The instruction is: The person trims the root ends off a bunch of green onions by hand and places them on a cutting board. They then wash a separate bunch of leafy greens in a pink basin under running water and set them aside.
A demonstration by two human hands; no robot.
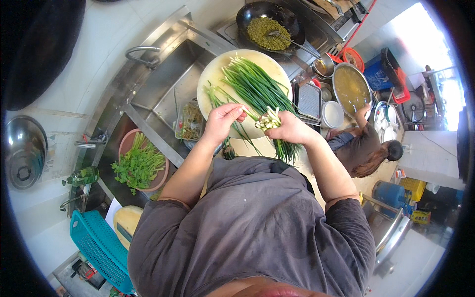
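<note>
My right hand (291, 127) is closed around a bunch of green onions (270, 119), white ends towards my left hand and green leaves hanging below. My left hand (226, 120) pinches the pale end of one stalk (249, 112) between thumb and fingertips, just left of the bunch. Beyond both hands lies a large pile of green onions (256, 81) on a round white cutting board (207, 74). A few looser, thinner stalks (213, 97) lie on the board's left part, some reaching over its near edge.
Left are a steel sink (163, 87), a plastic container of scraps (190, 120) and a basin of leafy greens (139, 163). A wok (271, 28) of chopped green food with a ladle stands beyond the board. At right another person (365, 144) crouches, a hand on a large bowl (350, 89).
</note>
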